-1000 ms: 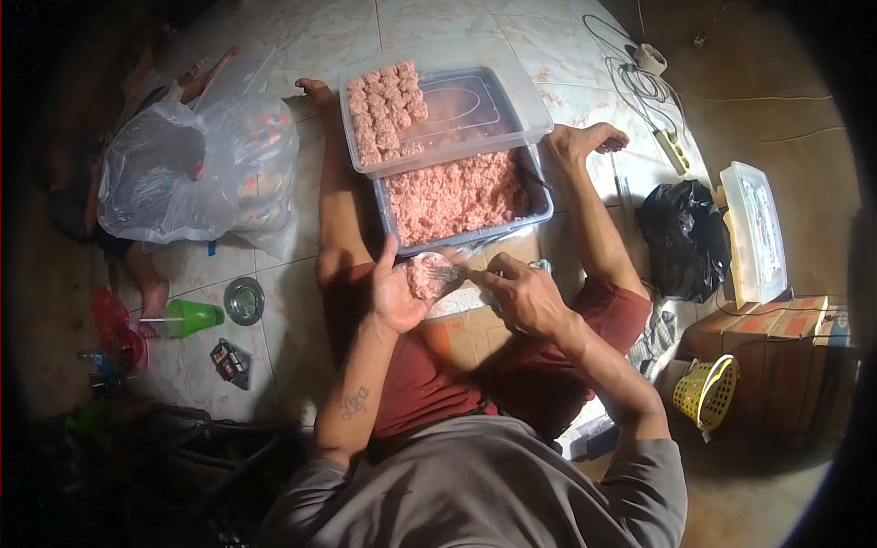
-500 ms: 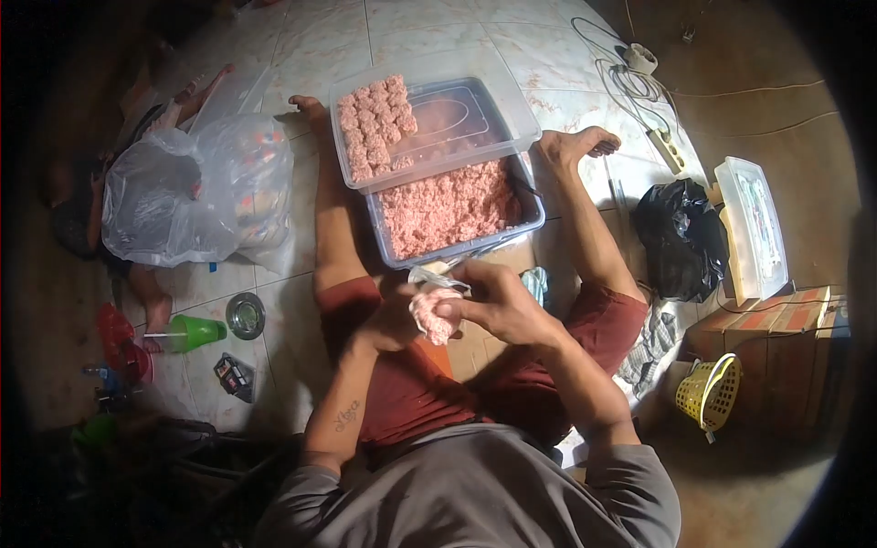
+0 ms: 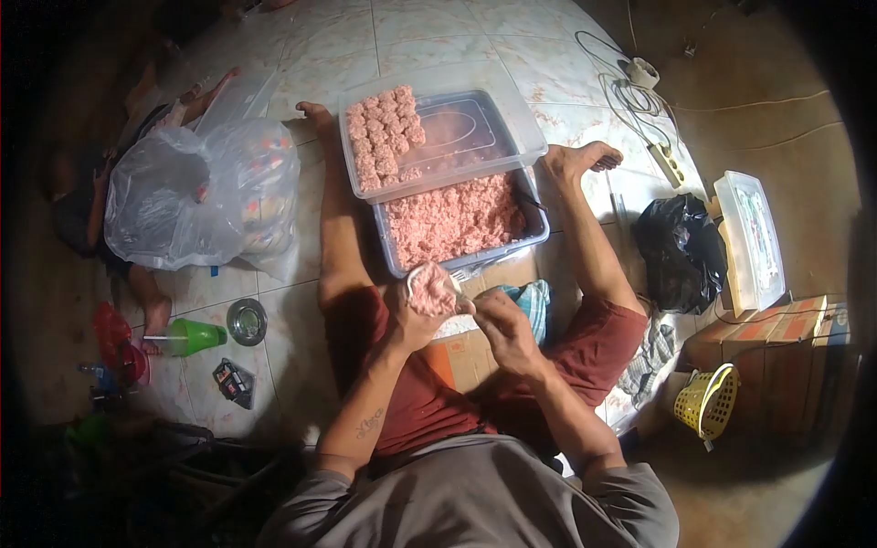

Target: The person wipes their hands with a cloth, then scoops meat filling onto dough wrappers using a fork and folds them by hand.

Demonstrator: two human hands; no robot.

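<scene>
My left hand [image 3: 416,324] is closed around a lump of pink minced mixture [image 3: 431,289], which has a pale rim along its left side. My right hand [image 3: 507,333] is pinched just right of the lump; what its fingers hold is too small to make out. Beyond both hands sits a blue-grey tub [image 3: 470,260] of loose pink mince [image 3: 452,219]. Resting across the tub's far part is a clear plastic tray [image 3: 525,151], with rows of shaped mince balls [image 3: 384,128] on its left side.
Cardboard [image 3: 466,356] and a teal cloth [image 3: 530,306] lie between my legs. Left are a clear plastic bag [image 3: 155,210], a green cup [image 3: 196,335] and a glass ashtray [image 3: 247,321]. Right are a black bag [image 3: 681,251], a yellow basket [image 3: 703,402] and a power strip [image 3: 667,164]. Another person sits far left.
My left hand has raised the lump slightly toward the tub and turned its pink face upward. My right hand has drawn off the lump to the right and a little down.
</scene>
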